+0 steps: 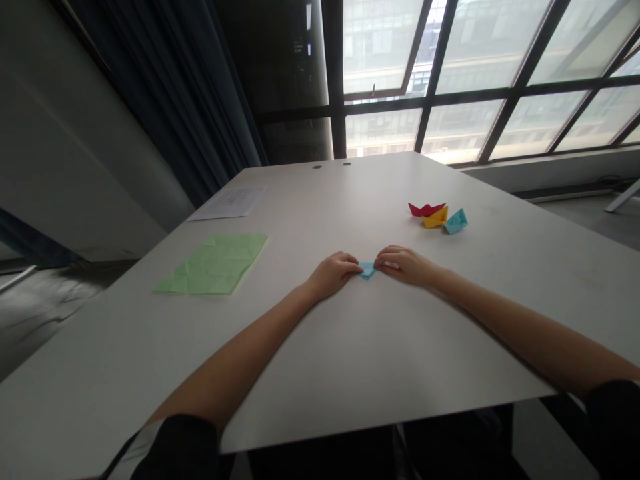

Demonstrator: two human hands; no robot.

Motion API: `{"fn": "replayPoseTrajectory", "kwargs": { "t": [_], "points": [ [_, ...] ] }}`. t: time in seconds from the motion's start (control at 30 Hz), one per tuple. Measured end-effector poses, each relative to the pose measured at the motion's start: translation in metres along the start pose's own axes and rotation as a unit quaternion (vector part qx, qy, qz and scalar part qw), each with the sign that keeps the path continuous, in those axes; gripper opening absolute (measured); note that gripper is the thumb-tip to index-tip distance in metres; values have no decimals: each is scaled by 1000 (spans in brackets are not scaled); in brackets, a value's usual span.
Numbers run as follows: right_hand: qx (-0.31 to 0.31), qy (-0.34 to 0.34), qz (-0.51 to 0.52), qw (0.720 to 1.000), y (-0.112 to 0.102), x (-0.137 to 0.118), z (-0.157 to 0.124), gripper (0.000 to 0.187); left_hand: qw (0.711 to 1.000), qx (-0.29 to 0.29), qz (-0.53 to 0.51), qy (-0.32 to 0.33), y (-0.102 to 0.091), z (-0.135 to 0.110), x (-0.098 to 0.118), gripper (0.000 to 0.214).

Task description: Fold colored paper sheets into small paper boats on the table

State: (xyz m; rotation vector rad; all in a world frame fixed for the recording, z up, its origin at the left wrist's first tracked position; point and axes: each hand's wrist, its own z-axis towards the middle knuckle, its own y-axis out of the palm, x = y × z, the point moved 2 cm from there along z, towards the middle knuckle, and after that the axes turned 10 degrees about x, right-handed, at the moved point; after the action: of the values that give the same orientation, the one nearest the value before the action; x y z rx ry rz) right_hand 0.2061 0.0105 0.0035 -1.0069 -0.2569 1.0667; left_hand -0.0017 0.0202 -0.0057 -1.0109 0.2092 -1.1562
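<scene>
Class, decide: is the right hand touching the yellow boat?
Apart: the head view shows white tabletop between the right hand and the yellow boat.

- The small light-blue folded piece (367, 271) is paper, matt, with crisp folded edges.
- The green sheet (213, 267) at left is thin matt paper, crossed by creases that leave it slightly rumpled.
- The red boat (420, 211), yellow boat (436, 218) and light-blue boat (455, 223) at far right are folded paper, matt, with flat faces.
- The white sheet (233, 203) at far left is smooth paper with faint print.
- The surface (320, 373) is white and smooth, with a soft, low sheen; its core material cannot be told.
- The dark blue curtain (170, 87) is matt cloth hanging in folds.
- The window panes (473, 53) are glass, set in dark frames (335, 80) that look like metal.
- The black sleeve (180, 447) at near left is matt cloth.
</scene>
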Motion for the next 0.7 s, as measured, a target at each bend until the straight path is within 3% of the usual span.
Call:
{"fn": "replayPoseTrajectory", "kwargs": {
  "t": [0.23, 0.37, 0.47, 0.7],
  "points": [
    [6, 21, -26, 999, 0, -5, 2, 19, 997, -35, 58, 27, -1, 2, 8, 23],
    [47, 52, -59, 996, 4, -7, 1, 21, 984, -23, 173, -27, 4, 6, 24, 22],
    [42, 57, -64, 995, 7, -6, 0, 24, 974, -20, 218, -50, 9, 8, 34, 25],
    [38, 77, -65, 994, 6, -1, 1, 23, 952, -33, 295, -76, 8, 9, 37, 34]
  ]
}}
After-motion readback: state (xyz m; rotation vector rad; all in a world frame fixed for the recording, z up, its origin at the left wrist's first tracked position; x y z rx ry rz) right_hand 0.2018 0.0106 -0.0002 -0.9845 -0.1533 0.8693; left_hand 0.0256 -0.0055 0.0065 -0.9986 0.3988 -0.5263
